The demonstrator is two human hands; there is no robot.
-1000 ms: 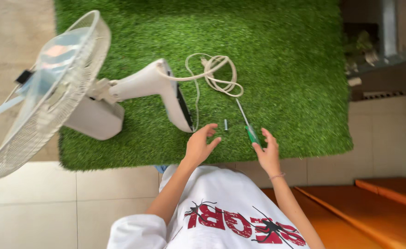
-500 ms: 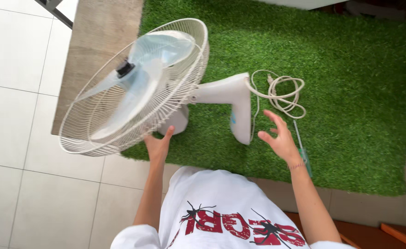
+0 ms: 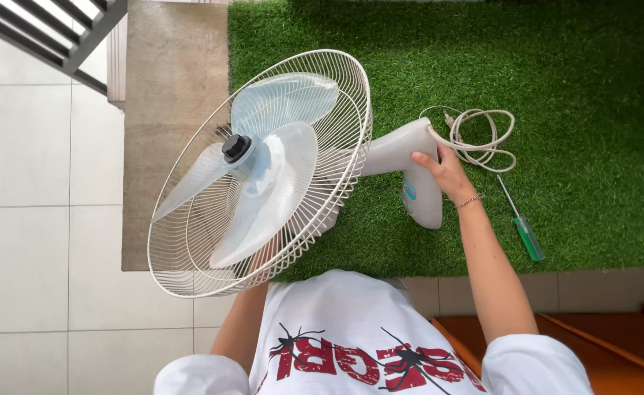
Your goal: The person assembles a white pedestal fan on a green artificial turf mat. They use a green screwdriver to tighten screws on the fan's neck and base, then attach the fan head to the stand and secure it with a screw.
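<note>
Our right hand (image 3: 442, 170) grips the white neck of the fan (image 3: 402, 157), fingers wrapped over its top edge, just where the neck bends down into the base. Just beyond the knuckles lies one coiled white power cord (image 3: 475, 135), touching the neck at the point where it enters the housing and looping loosely on the green artificial turf (image 3: 570, 73). Out to the side of the wrist, apart from the forearm, rests one screwdriver (image 3: 521, 219) with a green handle and a thin metal shaft, lying flat on the turf. On the other side of the right hand, the fan's round wire cage (image 3: 263, 175) tilts up toward us, with three pale translucent blades and a single black hub cap at the centre. Our left hand (image 3: 263, 256) is behind the lower part of that cage, seen only dimly through the wires, so we cannot tell whether it is closed on the cage or open; its forearm rises to it from below. The cage blocks our view of the fan's motor housing. Farther out past the cage lies one brown mat (image 3: 168, 95), and beyond that the pale floor tiles (image 3: 36, 219).
</note>
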